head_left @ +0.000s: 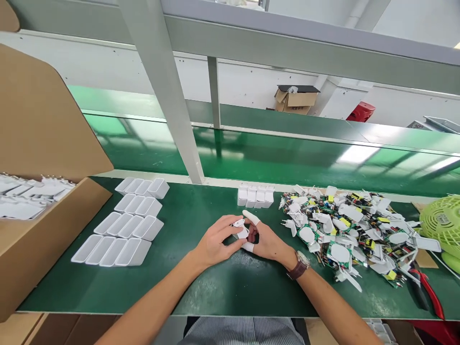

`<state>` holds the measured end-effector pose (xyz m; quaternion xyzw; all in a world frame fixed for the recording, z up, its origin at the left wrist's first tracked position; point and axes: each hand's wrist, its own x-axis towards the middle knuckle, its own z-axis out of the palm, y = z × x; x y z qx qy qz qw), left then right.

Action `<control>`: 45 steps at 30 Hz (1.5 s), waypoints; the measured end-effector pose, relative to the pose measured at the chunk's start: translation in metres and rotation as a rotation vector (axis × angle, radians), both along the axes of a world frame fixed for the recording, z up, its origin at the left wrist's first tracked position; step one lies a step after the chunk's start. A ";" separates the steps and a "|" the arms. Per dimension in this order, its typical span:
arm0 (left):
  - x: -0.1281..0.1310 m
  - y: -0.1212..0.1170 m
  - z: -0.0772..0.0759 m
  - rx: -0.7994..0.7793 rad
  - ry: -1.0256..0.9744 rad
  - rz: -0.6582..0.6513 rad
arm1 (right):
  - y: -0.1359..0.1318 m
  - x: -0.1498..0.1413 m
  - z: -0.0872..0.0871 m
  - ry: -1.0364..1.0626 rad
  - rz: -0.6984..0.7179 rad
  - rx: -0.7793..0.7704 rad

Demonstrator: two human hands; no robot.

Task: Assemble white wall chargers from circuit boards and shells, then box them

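Over the middle of the green bench, my left hand [218, 240] and my right hand [268, 239] meet around a small white plastic charger housing [242, 232]. Fingers of both hands are closed on it and partly cover it. White finger cots sit on the thumb and one finger of the right hand. Just behind the hands stands a short row of white housings [256, 196]. To the right lies a heap of circuit boards with white plastic covers [339, 225]. Rows of open, hollow white cases [122, 225] are lined up to the left.
A cardboard box [53, 239] with white parts stands at the left edge. Red-and-black pliers [427, 292] and a green fan [442, 223] are at the far right. A metal post [168, 91] rises from the bench's back edge, before a green conveyor belt [287, 158].
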<state>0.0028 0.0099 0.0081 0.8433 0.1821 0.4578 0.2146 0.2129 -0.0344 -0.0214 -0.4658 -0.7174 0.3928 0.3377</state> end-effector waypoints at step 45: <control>0.010 0.094 0.041 -0.334 0.613 0.413 | 0.021 0.007 -0.029 0.251 -0.611 0.142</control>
